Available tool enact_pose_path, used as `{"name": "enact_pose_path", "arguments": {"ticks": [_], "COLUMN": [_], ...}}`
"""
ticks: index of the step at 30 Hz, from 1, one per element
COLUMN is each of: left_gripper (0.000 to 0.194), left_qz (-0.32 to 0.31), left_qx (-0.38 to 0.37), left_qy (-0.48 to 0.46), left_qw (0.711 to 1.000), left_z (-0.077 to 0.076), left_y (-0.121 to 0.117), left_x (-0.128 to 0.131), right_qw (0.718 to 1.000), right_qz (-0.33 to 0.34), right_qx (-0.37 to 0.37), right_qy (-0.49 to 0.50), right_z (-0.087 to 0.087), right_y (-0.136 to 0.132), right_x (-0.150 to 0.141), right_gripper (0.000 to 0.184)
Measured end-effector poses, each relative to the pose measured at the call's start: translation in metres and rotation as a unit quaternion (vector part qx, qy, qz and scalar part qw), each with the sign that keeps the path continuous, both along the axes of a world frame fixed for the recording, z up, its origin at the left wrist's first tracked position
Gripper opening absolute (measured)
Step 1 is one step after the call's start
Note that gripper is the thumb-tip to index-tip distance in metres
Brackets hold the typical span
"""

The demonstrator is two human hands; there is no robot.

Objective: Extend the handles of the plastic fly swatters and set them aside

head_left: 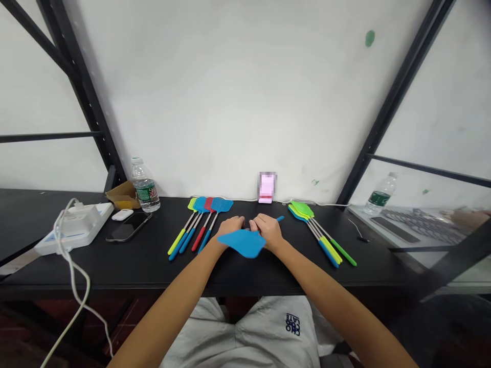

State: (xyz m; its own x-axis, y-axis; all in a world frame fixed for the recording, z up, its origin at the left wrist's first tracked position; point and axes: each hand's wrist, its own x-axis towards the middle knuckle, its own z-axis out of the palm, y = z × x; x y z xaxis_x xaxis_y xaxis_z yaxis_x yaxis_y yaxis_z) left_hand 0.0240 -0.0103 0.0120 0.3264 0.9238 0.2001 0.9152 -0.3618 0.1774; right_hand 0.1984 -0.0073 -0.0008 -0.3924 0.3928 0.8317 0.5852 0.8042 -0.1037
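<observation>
Both my hands meet at the middle of the black table [153, 266], closed round one blue fly swatter [242, 242]. Its flat blue head points toward me, between my wrists. My left hand [229, 226] grips near the head. My right hand [267, 230] holds the shaft, and the blue handle end sticks out past it to the right. A row of several swatters [199, 225] with blue, red and yellow-green handles lies just left of my hands. Another bunch [318, 232] with green heads lies to the right.
At the left stand a water bottle [144, 186], a small cardboard box [123, 195], a dark phone [128, 227], a white earbud case [122, 214] and a white device [74, 225] with a trailing cable. A pink phone [267, 187] leans on the wall. A keyboard [422, 225] and second bottle [379, 194] sit far right.
</observation>
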Motion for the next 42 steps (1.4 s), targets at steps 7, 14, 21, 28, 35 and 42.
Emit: {"name": "enact_pose_path", "arguments": {"ticks": [7, 14, 21, 28, 35, 42], "left_gripper": [0.033, 0.043, 0.052, 0.052, 0.049, 0.028], "left_qz": [0.013, 0.012, 0.026, 0.022, 0.019, 0.001], "left_qx": [-0.009, 0.016, 0.014, 0.021, 0.025, 0.04], "left_qy": [-0.02, -0.036, -0.049, -0.049, -0.049, -0.046], "left_qw": [1.0, 0.999, 0.998, 0.998, 0.998, 0.998], "left_z": [0.004, 0.002, 0.002, 0.003, 0.0, -0.002], "left_y": [-0.005, -0.009, -0.01, -0.009, -0.007, -0.004], "left_x": [0.007, 0.009, 0.01, 0.01, 0.009, 0.007], "right_qw": [0.996, 0.963, 0.84, 0.692, 0.654, 0.616], "right_qz": [0.054, 0.061, 0.071, 0.122, 0.133, 0.14], "right_qx": [-0.036, -0.099, -0.265, -0.386, -0.475, -0.539], "right_qy": [0.067, 0.245, 0.468, 0.598, 0.573, 0.557], "right_z": [-0.001, 0.0, -0.003, 0.005, 0.004, 0.005], "right_y": [-0.004, -0.002, 0.025, 0.042, 0.047, 0.047], "right_x": [-0.002, -0.004, 0.005, 0.023, 0.031, 0.031], "right_gripper": [0.036, 0.039, 0.047, 0.053, 0.051, 0.048]}}
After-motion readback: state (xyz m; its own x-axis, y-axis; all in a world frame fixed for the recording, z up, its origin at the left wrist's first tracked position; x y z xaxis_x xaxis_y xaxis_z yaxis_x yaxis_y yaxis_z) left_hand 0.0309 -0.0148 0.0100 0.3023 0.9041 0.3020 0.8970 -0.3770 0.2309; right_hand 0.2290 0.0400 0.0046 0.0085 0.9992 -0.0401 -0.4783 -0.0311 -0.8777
